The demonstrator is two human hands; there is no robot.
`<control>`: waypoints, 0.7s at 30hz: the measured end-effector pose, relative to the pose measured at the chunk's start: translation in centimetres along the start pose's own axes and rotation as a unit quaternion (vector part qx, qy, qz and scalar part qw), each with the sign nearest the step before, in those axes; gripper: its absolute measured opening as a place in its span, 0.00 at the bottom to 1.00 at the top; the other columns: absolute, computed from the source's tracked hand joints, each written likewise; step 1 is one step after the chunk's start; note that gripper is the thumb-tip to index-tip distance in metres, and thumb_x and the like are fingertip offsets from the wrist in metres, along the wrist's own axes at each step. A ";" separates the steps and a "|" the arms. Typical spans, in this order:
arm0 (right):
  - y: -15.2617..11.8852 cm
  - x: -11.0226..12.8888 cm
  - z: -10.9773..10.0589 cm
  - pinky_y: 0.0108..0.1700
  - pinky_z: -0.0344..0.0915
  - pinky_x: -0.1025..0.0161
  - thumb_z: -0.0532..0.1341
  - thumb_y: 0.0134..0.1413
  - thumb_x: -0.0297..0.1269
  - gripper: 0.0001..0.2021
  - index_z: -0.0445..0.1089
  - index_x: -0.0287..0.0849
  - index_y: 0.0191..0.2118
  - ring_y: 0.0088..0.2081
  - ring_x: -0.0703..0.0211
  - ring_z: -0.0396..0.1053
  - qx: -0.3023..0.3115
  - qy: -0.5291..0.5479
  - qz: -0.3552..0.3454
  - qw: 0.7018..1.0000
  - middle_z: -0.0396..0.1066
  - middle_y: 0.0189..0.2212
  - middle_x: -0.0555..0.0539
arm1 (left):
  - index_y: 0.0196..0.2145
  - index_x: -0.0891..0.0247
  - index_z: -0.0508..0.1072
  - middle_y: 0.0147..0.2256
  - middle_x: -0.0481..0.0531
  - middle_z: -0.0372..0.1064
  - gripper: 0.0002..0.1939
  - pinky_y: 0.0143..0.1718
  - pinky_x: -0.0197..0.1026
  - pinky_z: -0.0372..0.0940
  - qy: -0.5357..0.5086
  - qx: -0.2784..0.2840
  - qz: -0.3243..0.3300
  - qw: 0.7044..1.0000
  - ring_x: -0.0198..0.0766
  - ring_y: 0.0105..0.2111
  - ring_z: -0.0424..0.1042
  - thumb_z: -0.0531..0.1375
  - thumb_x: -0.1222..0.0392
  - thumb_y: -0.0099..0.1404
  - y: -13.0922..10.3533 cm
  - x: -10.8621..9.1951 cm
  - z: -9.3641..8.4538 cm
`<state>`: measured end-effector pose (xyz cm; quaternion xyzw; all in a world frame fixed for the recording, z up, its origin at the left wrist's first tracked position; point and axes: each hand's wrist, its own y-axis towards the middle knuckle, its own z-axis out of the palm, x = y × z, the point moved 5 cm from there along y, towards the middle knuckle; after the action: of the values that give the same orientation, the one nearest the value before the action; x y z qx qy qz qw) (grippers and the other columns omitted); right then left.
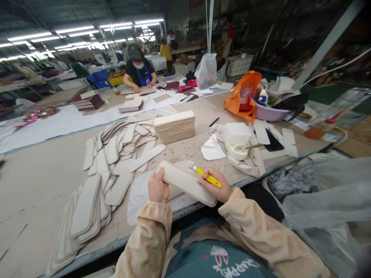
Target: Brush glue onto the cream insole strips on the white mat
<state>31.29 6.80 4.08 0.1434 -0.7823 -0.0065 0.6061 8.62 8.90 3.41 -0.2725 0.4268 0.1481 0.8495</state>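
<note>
My left hand (pixel 158 187) grips the left end of a long, off-white strip with rounded ends (pixel 185 181), thumb on top. The strip is tilted above the near table edge. In my right hand (pixel 216 186) is a yellow-handled paintbrush (pixel 206 176), its pale bristles pointing up and left over the strip. Fingers of that hand also touch the strip's right end. Under the strip lies a white sheet (pixel 136 197). Beyond it stands a neat stack of similar strips (pixel 174 126). A loose spread of more strips (pixel 116 158) covers the table to the left.
On the right are a white plastic container (pixel 237 136) with a stick across it, a crumpled white paper (pixel 213 148), an orange bag (pixel 243 94) and a lilac basin (pixel 271 112) full of items. A co-worker (pixel 139 71) handles flat pieces across the table.
</note>
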 end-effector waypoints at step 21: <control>5.2 -5.0 1.2 0.40 0.63 0.57 0.57 0.56 0.36 0.02 0.64 0.45 0.33 0.37 0.52 0.67 -0.017 -0.316 -0.090 0.944 0.69 0.30 0.44 | 0.22 0.63 0.68 0.14 0.42 0.61 0.13 0.16 0.33 0.51 0.429 0.081 -0.011 0.900 0.31 0.15 0.59 0.65 0.51 0.48 2.4 0.0 -9.0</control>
<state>30.13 12.76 -0.01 0.1937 -0.9173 -0.1195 0.3268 1.60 5.56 -1.79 -0.2449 0.7574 -0.0277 0.6046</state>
